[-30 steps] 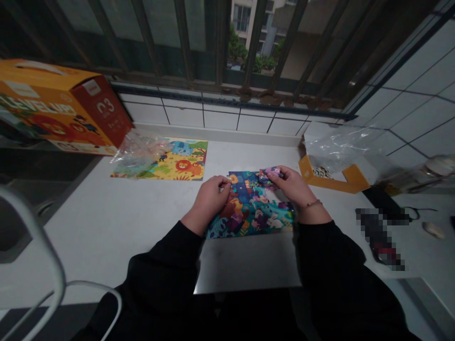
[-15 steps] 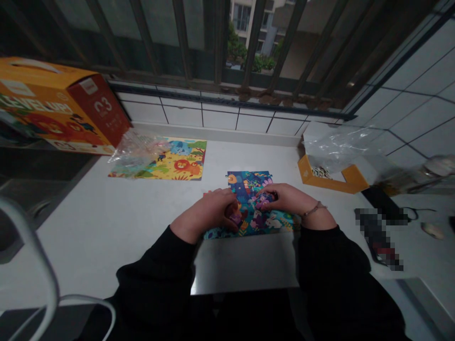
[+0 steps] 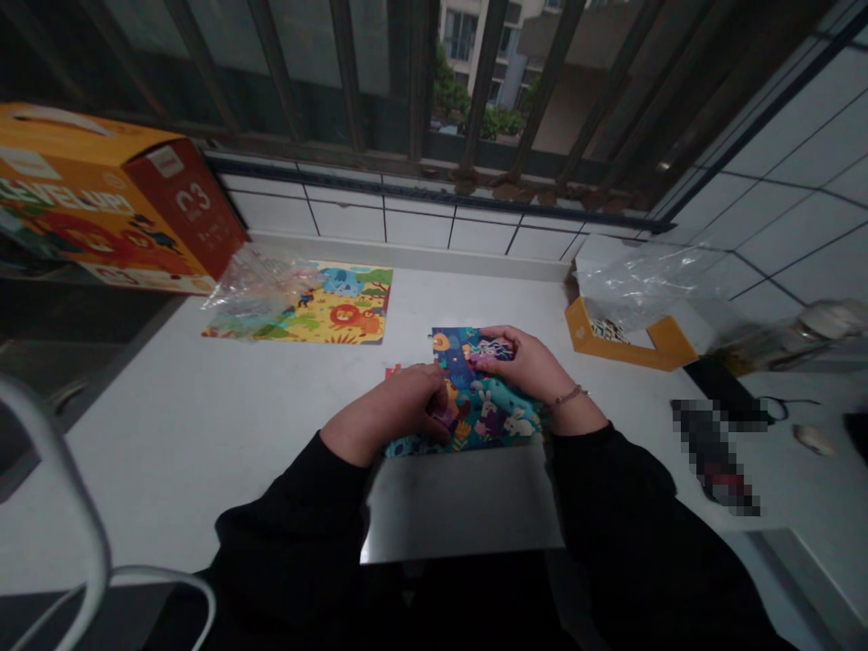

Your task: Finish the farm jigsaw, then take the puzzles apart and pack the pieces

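A partly covered jigsaw puzzle (image 3: 488, 429), dark blue and teal with rabbits and other animals, lies on the white counter before me. Over its left side rests my left hand (image 3: 415, 398), fingers and thumb curled against the picture. At the upper right of the puzzle, my right hand (image 3: 519, 357) pinches a purple puzzle piece (image 3: 491, 351) between thumb and fingers. That piece looks blurred and partly hidden. A small red patch (image 3: 391, 372) shows behind my left hand.
A yellow animal picture sheet (image 3: 353, 312) lies back left under clear plastic, beside an orange box (image 3: 81, 208). To the right stands a yellow open box (image 3: 630, 348) with plastic over it. A pixelated dark object (image 3: 715, 457) lies far right; a white tube (image 3: 95, 533) curves at left.
My right hand has moved up and left with the purple piece, uncovering more of the puzzle's right side. The left hand stays in nearly the same place.
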Demonstrator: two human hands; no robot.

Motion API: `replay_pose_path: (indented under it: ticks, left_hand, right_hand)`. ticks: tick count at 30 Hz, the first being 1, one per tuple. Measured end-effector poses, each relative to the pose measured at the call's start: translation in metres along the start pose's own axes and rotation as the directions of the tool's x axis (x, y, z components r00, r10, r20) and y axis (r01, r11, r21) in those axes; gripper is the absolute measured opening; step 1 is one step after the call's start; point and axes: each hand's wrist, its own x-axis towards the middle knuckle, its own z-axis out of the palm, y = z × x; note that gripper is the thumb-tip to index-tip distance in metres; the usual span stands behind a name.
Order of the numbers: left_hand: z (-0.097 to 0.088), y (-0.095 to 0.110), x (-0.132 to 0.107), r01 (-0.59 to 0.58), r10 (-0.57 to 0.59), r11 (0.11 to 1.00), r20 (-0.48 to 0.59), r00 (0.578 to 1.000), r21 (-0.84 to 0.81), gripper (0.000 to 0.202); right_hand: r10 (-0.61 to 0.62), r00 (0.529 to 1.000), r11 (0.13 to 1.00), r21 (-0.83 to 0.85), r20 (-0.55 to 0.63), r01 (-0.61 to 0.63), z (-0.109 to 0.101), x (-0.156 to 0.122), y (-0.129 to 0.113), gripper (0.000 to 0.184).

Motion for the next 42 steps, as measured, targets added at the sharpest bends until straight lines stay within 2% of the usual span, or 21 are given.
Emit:
replay_pose_path:
  ticks: [2,4,7,10,13,17,21,23,25,27,30,34,38,42]
  left_hand:
    - [-0.001,0.002,0.0,0.019,-0.019,1.0,-0.002,1.0,0.012,0.041]
    - [-0.002,0.004,0.0,0.041,-0.041,0.999,-0.004,0.999,0.03,0.043]
    - [-0.004,0.006,0.0,0.086,-0.086,0.996,0.0,0.996,0.023,0.044]
    - [-0.004,0.006,-0.001,0.116,-0.116,0.993,0.003,0.993,-0.034,0.039]
    - [-0.004,0.008,-0.002,0.119,-0.124,0.985,-0.035,0.992,-0.125,0.03]
    - [-0.005,0.011,-0.002,0.147,-0.201,0.939,-0.151,0.968,-0.311,0.013]
    - [-0.007,0.004,0.001,0.17,-0.296,0.919,-0.336,0.894,-0.356,0.01]
    - [-0.008,-0.001,0.003,0.19,-0.34,0.909,-0.4,0.851,-0.37,0.011]
    - [-0.007,-0.004,0.005,0.189,-0.371,0.89,-0.418,0.829,-0.415,0.013]
    - [-0.005,-0.005,0.007,0.157,-0.371,0.866,-0.399,0.839,-0.475,0.014]
    - [0.001,-0.001,0.01,0.078,-0.305,0.832,-0.336,0.891,-0.549,0.013]
    - [0.007,0.006,0.013,0.011,-0.222,0.824,-0.306,0.926,-0.566,0.014]
    - [0.009,0.006,0.015,-0.002,-0.215,0.817,-0.308,0.927,-0.576,0.021]
    - [0.009,0.004,0.017,-0.023,-0.24,0.822,-0.382,0.893,-0.569,0.022]
  right_hand:
    - [0.033,0.994,0.998,-0.042,-0.101,-0.037,0.012,0.009,0.003,0.061]
    - [0.023,0.986,0.985,-0.165,-0.163,-0.051,0.021,0.015,0.005,0.056]
    - [-0.045,0.986,0.943,-0.333,-0.16,-0.011,0.027,0.019,0.008,0.046]
    - [-0.095,0.977,0.932,-0.361,-0.193,0.019,0.027,0.017,0.008,0.042]
    - [-0.097,0.97,0.945,-0.327,-0.224,0.019,0.028,0.014,0.005,0.042]
    - [-0.027,0.98,0.973,-0.23,-0.197,-0.019,0.026,0.01,-0.003,0.043]
    - [-0.014,0.974,1.0,-0.013,-0.225,0.011,0.018,0.004,-0.011,0.046]
    - [-0.006,0.984,0.993,0.115,-0.178,0.027,0.015,0.001,-0.015,0.049]
    - [-0.022,0.996,0.981,0.192,-0.087,0.039,0.014,-0.001,-0.018,0.055]
    - [-0.056,0.998,0.98,0.193,-0.008,0.057,0.017,-0.003,-0.02,0.057]
    - [-0.137,0.988,0.987,0.093,0.07,0.13,0.027,-0.002,-0.02,0.048]
    - [-0.236,0.969,0.969,-0.062,0.076,0.241,0.035,0.001,-0.016,0.053]
    - [-0.207,0.976,0.974,-0.084,0.063,0.212,0.035,0.001,-0.013,0.041]
    - [-0.245,0.969,0.964,-0.103,0.031,0.246,0.035,0.002,-0.01,0.035]
